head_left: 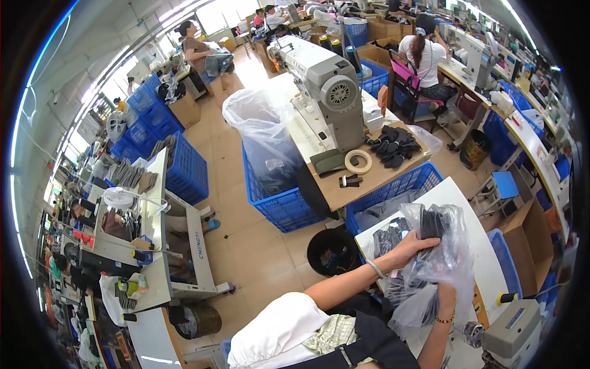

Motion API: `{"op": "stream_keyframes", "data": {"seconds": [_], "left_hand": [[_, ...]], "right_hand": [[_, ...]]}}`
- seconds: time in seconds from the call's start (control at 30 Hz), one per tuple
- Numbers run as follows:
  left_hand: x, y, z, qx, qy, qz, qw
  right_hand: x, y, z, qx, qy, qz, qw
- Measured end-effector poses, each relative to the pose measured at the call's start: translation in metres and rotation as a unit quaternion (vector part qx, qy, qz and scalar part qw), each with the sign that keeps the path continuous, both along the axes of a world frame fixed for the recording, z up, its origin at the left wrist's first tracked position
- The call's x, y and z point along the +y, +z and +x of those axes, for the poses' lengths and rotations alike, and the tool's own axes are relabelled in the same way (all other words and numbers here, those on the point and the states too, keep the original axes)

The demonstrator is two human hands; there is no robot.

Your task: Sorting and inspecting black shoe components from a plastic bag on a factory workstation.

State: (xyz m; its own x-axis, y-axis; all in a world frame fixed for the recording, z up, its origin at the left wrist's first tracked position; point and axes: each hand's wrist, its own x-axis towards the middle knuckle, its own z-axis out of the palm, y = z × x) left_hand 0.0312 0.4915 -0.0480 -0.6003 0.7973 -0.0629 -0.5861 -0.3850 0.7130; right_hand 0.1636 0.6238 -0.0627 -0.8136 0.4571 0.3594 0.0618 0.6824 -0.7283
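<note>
A clear plastic bag (458,246) stands on the white table (485,237) in front of me, with dark fabric pieces (434,224) showing in its upper part. My left hand (414,247) reaches in from the left, its fingers closed on these pieces at the bag's mouth. Lower down, my right hand (447,297) grips the bag's near side; plastic partly veils its fingers. More dark pieces in clear plastic (389,237) lie on the table left of the bag.
A sewing machine (335,92) stands on the table ahead, near a tape roll (358,161) and black gloves (394,146). Blue crates (279,212) and a black bin (332,253) stand on the floor. Another machine head (511,329) is close at my right. Other people work farther off.
</note>
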Motion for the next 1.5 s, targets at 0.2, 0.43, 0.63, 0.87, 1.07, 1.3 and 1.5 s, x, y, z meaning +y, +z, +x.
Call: {"op": "stream_keyframes", "data": {"seconds": [0.2,0.43,0.63,0.87,1.07,1.3,1.5], "left_hand": [[0.008,-0.004,0.001,-0.09,0.044,-0.012,0.995],[0.003,-0.019,0.005,-0.106,-0.057,-0.045,0.992],[-0.004,-0.005,0.004,-0.004,-0.113,-0.051,0.992],[0.005,-0.015,0.003,-0.023,-0.039,-0.033,0.998],[0.001,-0.05,-0.003,-0.102,-0.085,-0.015,0.991],[0.017,-0.056,0.017,-0.122,-0.03,-0.099,0.987],[0.002,-0.046,0.001,-0.176,-0.022,-0.006,0.984]], "right_hand": [[-0.014,0.037,-0.004,-0.14,-0.028,-0.292,0.946],[-0.022,0.055,0.002,-0.118,-0.015,-0.276,0.954],[0.004,0.025,0.011,-0.154,-0.056,-0.224,0.961],[0.014,0.007,0.024,-0.172,0.094,0.193,0.961],[-0.006,0.026,0.012,0.033,0.033,-0.081,0.996],[-0.016,0.049,0.007,0.041,0.006,-0.024,0.999],[-0.035,0.097,0.016,0.008,0.017,0.031,0.999]]}}
